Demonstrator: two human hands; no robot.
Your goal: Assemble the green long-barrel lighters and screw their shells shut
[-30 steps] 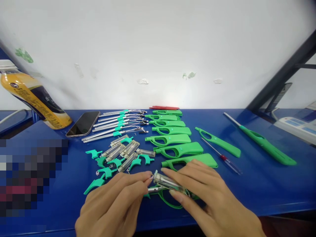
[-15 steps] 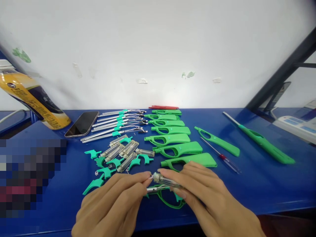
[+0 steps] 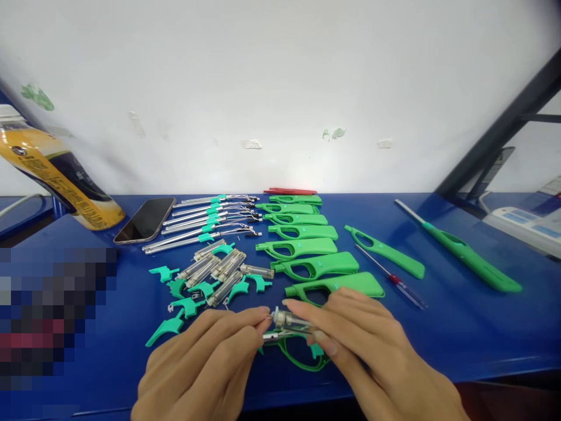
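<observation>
My right hand (image 3: 372,345) pinches a clear lighter tank (image 3: 291,321) between thumb and fingers, its valve end pointing left. Facing it, my left hand (image 3: 210,356) has thumb and forefinger closed at that valve end, on a small part mostly hidden by the fingertips. A metal tube end (image 3: 270,337) pokes out beside my left thumb. Under both hands lies a green half shell (image 3: 302,365) with a teal trigger (image 3: 315,349) in it. Above my right hand, a green handle shell (image 3: 359,285) rests on the blue table (image 3: 460,333).
Loose clear tanks (image 3: 228,266) and teal triggers (image 3: 188,306) lie left of centre. Behind are metal rods with wires (image 3: 197,225) and a row of green shells (image 3: 302,247). A screwdriver (image 3: 401,283), assembled lighter (image 3: 464,251), phone (image 3: 146,220) and yellow bottle (image 3: 61,175) stand around.
The tank in my right hand has tilted slightly, and its valve end sits a little apart from my left fingertips. Otherwise both hands have barely moved.
</observation>
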